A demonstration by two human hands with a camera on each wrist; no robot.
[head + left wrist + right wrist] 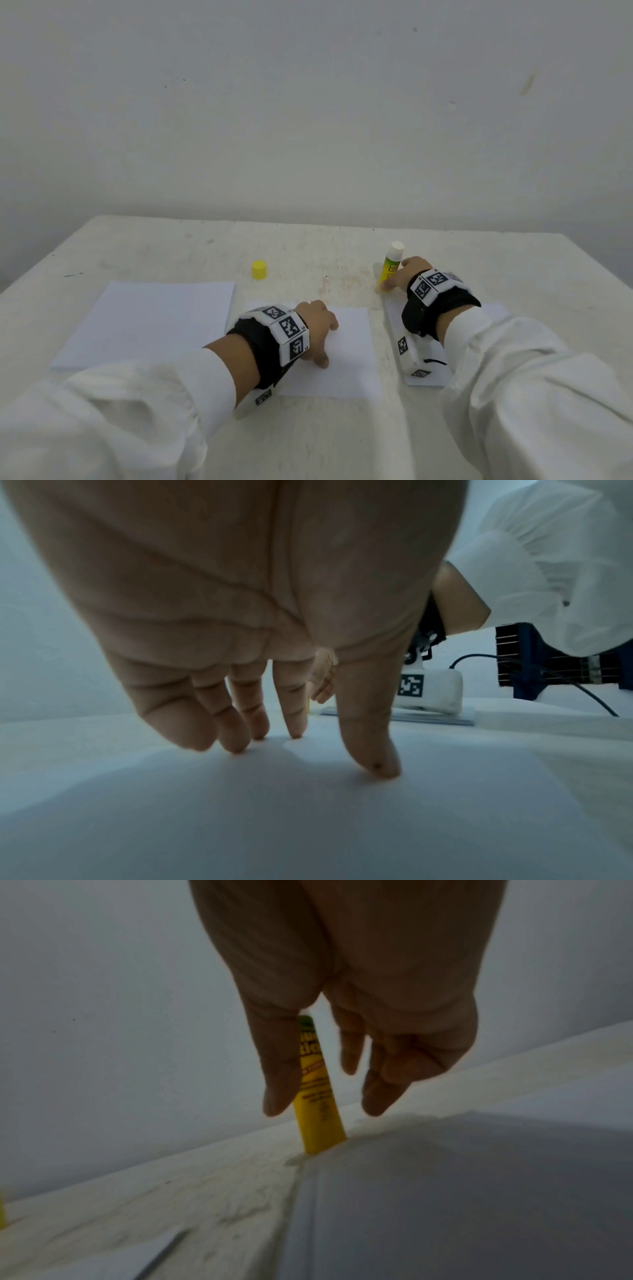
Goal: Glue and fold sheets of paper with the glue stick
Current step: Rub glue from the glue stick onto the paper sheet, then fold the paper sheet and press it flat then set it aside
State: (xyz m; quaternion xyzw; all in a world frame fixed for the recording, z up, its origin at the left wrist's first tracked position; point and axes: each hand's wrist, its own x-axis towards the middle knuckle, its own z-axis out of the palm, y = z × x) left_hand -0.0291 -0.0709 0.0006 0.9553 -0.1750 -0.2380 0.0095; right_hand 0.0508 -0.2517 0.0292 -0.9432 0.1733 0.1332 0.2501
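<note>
An uncapped yellow glue stick point(387, 270) point(322, 1123) stands upright on the table, white glue end up. My right hand point(397, 274) point(323, 1110) is around it with straight fingers: the thumb lies against its left side, and the other fingers stand apart on its right. My left hand point(318, 329) point(308, 739) presses its fingertips point(236, 745) down on a white sheet point(346, 356) point(308, 818) in the middle. Its yellow cap point(259, 269) stands alone further left.
A stack of white paper point(147, 322) lies at the left. Folded sheets point(428, 373) point(462, 1191) lie at the right under my right wrist. The white table point(171, 250) ends at a plain wall behind.
</note>
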